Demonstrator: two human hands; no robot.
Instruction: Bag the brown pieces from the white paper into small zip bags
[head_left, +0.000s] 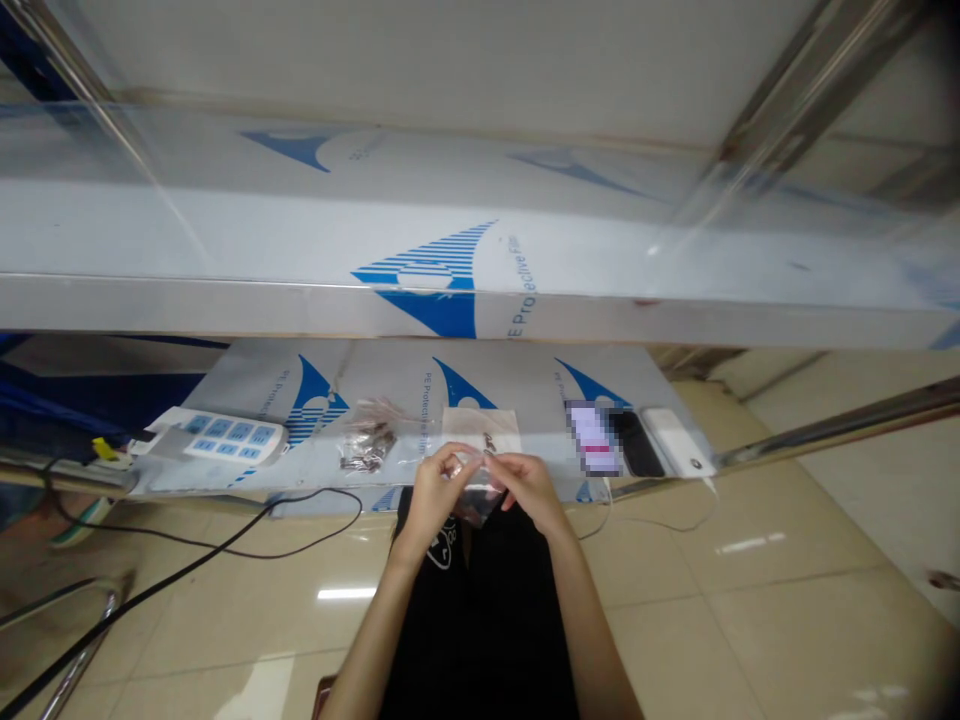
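Note:
A small clear plastic bag (477, 503) hangs between my two hands, just in front of the lower shelf's edge. My left hand (437, 492) pinches its top on one side, and my right hand (527, 484) grips the top on the other side. What lies inside the bag is too blurred to tell. Behind my hands a pale sheet (469, 420) rests on the shelf, with a few small dark pieces on it near my fingertips. To the left lies another clear bag (369, 440) holding several small brownish pieces.
A white power strip (232, 440) with blue-marked sockets lies at the left of the lower shelf (315, 470). On the right are a lit phone (595, 440), a dark phone (639, 445) and a white power bank (677, 443) with a cable. The upper shelf (300, 300) overhangs behind. A black cable (225, 545) loops at the left.

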